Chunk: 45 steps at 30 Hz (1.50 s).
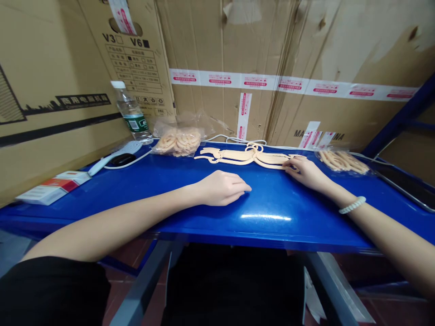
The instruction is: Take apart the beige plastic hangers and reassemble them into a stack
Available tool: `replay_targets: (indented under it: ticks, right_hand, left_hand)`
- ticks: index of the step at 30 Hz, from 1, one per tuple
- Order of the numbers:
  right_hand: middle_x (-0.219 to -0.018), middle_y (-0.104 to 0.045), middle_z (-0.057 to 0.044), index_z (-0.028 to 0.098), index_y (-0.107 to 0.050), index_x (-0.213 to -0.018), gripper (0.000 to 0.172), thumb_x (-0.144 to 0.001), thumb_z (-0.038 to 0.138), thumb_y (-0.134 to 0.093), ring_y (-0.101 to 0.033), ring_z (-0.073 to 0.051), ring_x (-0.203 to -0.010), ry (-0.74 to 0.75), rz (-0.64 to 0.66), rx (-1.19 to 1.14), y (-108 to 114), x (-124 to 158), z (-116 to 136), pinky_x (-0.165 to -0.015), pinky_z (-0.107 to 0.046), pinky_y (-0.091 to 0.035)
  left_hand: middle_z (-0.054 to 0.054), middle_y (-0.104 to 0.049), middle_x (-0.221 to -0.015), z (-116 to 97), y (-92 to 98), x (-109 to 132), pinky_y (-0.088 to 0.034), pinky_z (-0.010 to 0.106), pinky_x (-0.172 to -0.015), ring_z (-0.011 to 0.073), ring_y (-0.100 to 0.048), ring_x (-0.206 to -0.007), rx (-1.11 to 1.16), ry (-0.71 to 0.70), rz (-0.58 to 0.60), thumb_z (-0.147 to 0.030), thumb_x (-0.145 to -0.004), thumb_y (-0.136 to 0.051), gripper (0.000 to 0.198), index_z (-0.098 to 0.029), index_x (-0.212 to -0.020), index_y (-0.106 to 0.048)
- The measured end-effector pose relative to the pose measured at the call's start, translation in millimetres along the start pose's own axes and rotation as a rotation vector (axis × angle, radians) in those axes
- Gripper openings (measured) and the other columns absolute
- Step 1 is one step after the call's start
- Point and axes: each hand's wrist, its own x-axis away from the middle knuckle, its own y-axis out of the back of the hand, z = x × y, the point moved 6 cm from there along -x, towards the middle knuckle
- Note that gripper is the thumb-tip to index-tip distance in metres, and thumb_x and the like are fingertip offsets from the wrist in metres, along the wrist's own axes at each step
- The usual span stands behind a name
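Note:
A pile of thin peach-coloured plastic pieces (244, 156) lies on the blue table (170, 181). My right hand (304, 172), with a white bead bracelet on its wrist, rests at the pile's right end, its fingertips curled and touching a piece there. My left hand (222, 188) lies palm down on the bare blue surface in front of the pile, fingers loosely together, holding nothing.
A clear bag of round peach pieces (178, 140) sits behind the pile on the left, another bag of long pieces (343, 160) on the right. A water bottle (132, 113), a white handheld device (113, 158), a small red-and-white box (54, 186) and a dark tablet (406, 183) stand around. Cardboard boxes wall the back.

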Motion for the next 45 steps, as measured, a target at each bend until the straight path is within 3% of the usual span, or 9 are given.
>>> replay_targets:
  ticks: [4,11,21,26,35,39,42,45]
  right_hand:
    - [-0.099,-0.071,-0.016,0.016,-0.071,-0.103,0.027,-0.095,0.029,-0.049,-0.067,-0.033,-0.093,-0.007,0.008,0.002,-2.7,0.3,-2.8,-0.087,-0.052,-0.055]
    - [-0.094,-0.072,-0.013,0.019,-0.071,-0.095,0.019,-0.09,0.027,-0.054,-0.068,-0.031,-0.089,-0.018,0.014,-0.012,-4.0,0.5,-5.7,-0.084,-0.049,-0.056]
    - [-0.081,-0.073,-0.007,0.021,-0.066,-0.085,0.015,-0.086,0.035,-0.06,-0.069,-0.025,-0.072,-0.106,-0.028,-0.169,8.0,1.4,7.1,-0.068,-0.039,-0.056]
    - [-0.081,-0.073,-0.008,0.021,-0.065,-0.086,0.021,-0.086,0.041,-0.06,-0.069,-0.025,-0.071,-0.15,-0.102,-0.221,16.3,3.6,4.7,-0.067,-0.039,-0.056]
    - [-0.087,-0.073,-0.01,0.021,-0.066,-0.097,0.024,-0.085,0.043,-0.066,-0.07,-0.028,-0.077,-0.213,-0.308,-0.282,34.1,7.1,-2.5,-0.074,-0.044,-0.059]
    - [-0.087,-0.073,-0.009,0.02,-0.068,-0.106,0.028,-0.087,0.04,-0.064,-0.07,-0.027,-0.078,-0.234,-0.347,-0.259,35.9,7.8,-2.8,-0.076,-0.045,-0.059]
    - [-0.085,-0.072,-0.009,0.02,-0.07,-0.104,0.027,-0.087,0.039,-0.063,-0.07,-0.027,-0.077,-0.219,-0.338,-0.255,36.0,7.6,0.4,-0.075,-0.045,-0.058]
    - [-0.088,-0.072,-0.009,0.019,-0.071,-0.106,0.028,-0.087,0.038,-0.062,-0.069,-0.027,-0.078,-0.162,-0.294,-0.266,34.6,6.4,7.5,-0.074,-0.043,-0.057]
  left_hand:
    - [0.008,-0.077,-0.109,7.9,5.5,-2.2,-0.058,0.035,-0.09,0.0209,-0.073,-0.099,0.194,0.118,-0.079,-0.022,-0.1,-0.05,0.025,-0.016,-0.113,-0.071]
    - [0.01,-0.078,-0.105,44.9,-1.8,3.2,-0.061,0.031,-0.077,0.0194,-0.074,-0.096,0.653,0.531,-0.134,-0.022,-0.092,-0.058,0.023,-0.014,-0.11,-0.07]
    - [0.012,-0.077,-0.107,31.7,-5.1,0.5,-0.06,0.036,-0.089,0.0199,-0.074,-0.1,0.783,0.504,-0.128,-0.02,-0.093,-0.058,0.021,-0.012,-0.111,-0.068]
    - [0.013,-0.076,-0.108,39.6,-9.9,0.8,-0.06,0.041,-0.093,0.0209,-0.075,-0.098,0.914,0.568,-0.173,-0.02,-0.092,-0.061,0.021,-0.011,-0.111,-0.066]
    - [0.018,-0.07,-0.124,68.2,-14.6,21.6,-0.054,0.05,-0.107,0.0251,-0.072,-0.109,1.238,1.046,-0.423,-0.01,-0.088,-0.059,0.019,-0.012,-0.106,-0.063]
    - [0.017,-0.07,-0.115,69.4,-18.1,29.7,-0.057,0.045,-0.104,0.0255,-0.075,-0.098,1.422,1.266,-0.643,-0.003,-0.083,-0.062,0.022,-0.014,-0.101,-0.056]
    - [0.009,-0.068,-0.095,71.9,-15.3,32.4,-0.057,0.043,-0.103,0.0237,-0.076,-0.091,1.426,1.287,-0.781,0.001,-0.081,-0.062,0.026,-0.016,-0.098,-0.052]
    - [0.004,-0.066,-0.092,76.3,-9.0,34.2,-0.056,0.043,-0.103,0.0201,-0.074,-0.09,1.357,1.232,-0.861,0.0,-0.083,-0.06,0.027,-0.019,-0.099,-0.049]
